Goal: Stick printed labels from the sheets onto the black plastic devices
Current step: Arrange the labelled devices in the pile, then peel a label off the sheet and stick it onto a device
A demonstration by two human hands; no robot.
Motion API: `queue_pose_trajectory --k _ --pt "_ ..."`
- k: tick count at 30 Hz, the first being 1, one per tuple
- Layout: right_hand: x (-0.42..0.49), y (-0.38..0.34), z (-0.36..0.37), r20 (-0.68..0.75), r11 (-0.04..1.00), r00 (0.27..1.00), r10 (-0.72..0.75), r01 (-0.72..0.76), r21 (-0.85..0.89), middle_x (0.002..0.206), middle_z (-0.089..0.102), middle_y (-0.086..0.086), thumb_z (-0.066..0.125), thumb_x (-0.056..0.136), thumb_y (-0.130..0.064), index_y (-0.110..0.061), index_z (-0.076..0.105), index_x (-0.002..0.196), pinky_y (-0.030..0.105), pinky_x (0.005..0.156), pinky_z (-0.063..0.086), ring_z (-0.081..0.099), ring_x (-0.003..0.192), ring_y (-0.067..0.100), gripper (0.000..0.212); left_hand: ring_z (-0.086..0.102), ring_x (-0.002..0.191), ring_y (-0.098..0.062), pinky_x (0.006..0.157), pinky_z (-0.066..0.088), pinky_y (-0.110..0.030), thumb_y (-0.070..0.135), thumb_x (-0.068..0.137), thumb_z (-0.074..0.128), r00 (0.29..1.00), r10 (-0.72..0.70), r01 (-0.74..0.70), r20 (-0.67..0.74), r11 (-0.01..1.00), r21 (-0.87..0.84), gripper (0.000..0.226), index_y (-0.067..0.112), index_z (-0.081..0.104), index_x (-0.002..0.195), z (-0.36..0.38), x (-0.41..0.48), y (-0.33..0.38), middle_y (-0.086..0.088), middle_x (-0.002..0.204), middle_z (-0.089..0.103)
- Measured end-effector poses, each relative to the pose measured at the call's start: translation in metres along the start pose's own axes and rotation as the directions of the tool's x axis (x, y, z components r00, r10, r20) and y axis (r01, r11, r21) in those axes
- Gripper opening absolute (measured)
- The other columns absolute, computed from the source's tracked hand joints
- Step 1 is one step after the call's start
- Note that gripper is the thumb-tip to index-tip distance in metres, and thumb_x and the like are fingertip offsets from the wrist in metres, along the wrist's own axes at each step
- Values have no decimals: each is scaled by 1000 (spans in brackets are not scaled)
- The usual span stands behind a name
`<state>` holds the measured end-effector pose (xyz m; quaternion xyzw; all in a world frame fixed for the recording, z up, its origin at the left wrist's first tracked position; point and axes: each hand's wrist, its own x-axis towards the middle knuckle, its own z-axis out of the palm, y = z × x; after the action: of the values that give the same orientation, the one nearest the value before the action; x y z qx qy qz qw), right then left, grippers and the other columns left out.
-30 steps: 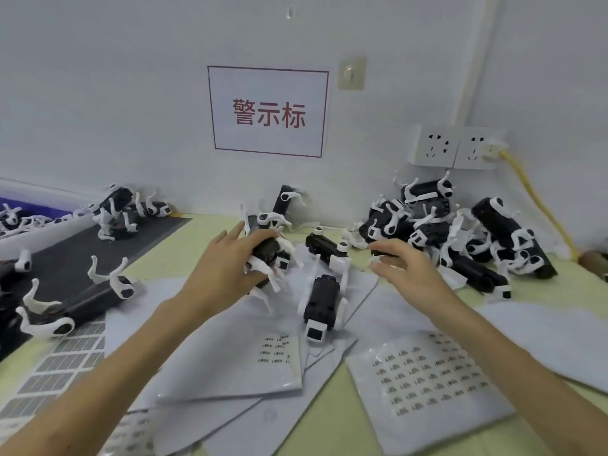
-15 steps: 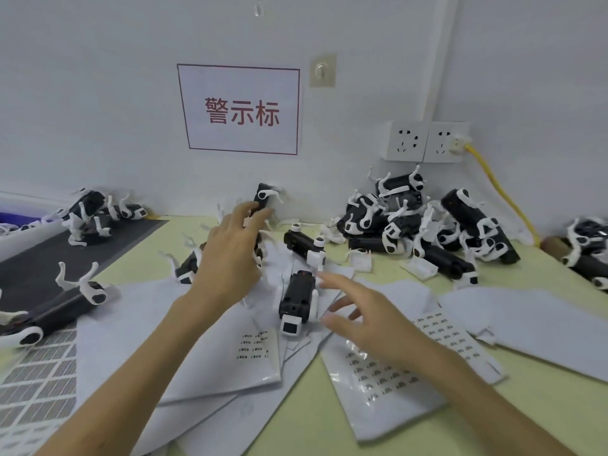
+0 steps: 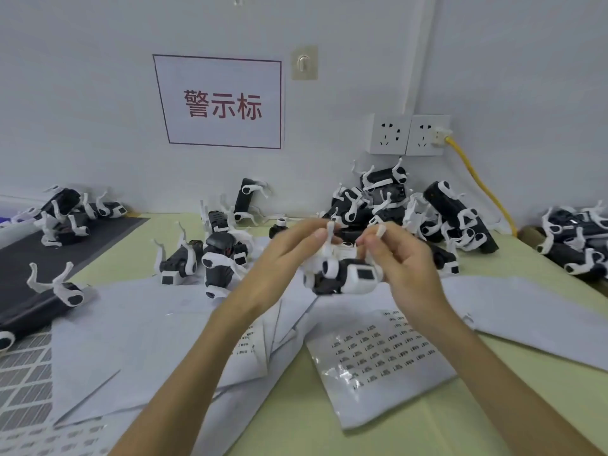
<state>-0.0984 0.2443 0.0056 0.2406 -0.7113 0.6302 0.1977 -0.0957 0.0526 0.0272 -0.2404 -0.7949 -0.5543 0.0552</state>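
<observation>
Black plastic device (image 3: 332,279) with white legs is held just above the bench (image 3: 289,422), the left hand (image 3: 279,261) pinching one upturned leg and the right hand (image 3: 404,268) curled round its white end; turning a flat black face upward and bracing it firmly looks wise before peeling a label from the printed sheet (image 3: 378,353) below

Small factory labelling bench: device piles (image 3: 411,209) below the red-lettered wall sign (image 3: 220,102), label sheets (image 3: 375,353) in front.
</observation>
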Motion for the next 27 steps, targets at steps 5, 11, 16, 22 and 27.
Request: queue_pose_trajectory --k 5,11,16,22,27 --pt "3 -12 -10 19 908 974 227 -218 357 73 60 4 57 93 -34 -16 72 87 23 45 44 54 55 12 24 67 102 3 94 49 -17 30 96 65 950 -49 62 307 997 -35 18 23 69 112 10 -9 -5 15 113 75" --pt "6 -8 -17 120 852 935 333 -352 388 109 71 18 46 107 -23 -13 66 126 36 74 54 65 86 28 30 69 84 -7 81 50 -20 43 75 80 989 -48 50 143 999 -7 22 24 80 86 26 -9 -18 5 85 76" --pt "7 1 -43 147 939 934 325 -299 -172 108 75 -10 48 107 -28 -30 64 124 29 82 54 71 100 14 24 55 63 -10 63 41 -20 47 88 70 969 -226 182 -95 923 -339 28 22 75 76 20 -8 -23 0 70 73" --pt "-6 20 -53 399 690 717 571 -156 -707 114 64 -23 72 90 -41 -37 74 91 35 108 43 58 112 -8 4 53 76 -13 79 41 -29 48 73 84 944 -323 311 59 819 -482 41 17 71 97 12 -12 -30 0 88 73" --pt "-5 13 -51 448 798 743 496 -188 -572 99 72 -11 72 93 -22 -22 74 93 26 93 52 68 96 6 3 64 72 -8 67 46 -16 34 75 89 950 -310 304 21 911 -277 34 13 71 95 24 -14 -32 2 82 75"
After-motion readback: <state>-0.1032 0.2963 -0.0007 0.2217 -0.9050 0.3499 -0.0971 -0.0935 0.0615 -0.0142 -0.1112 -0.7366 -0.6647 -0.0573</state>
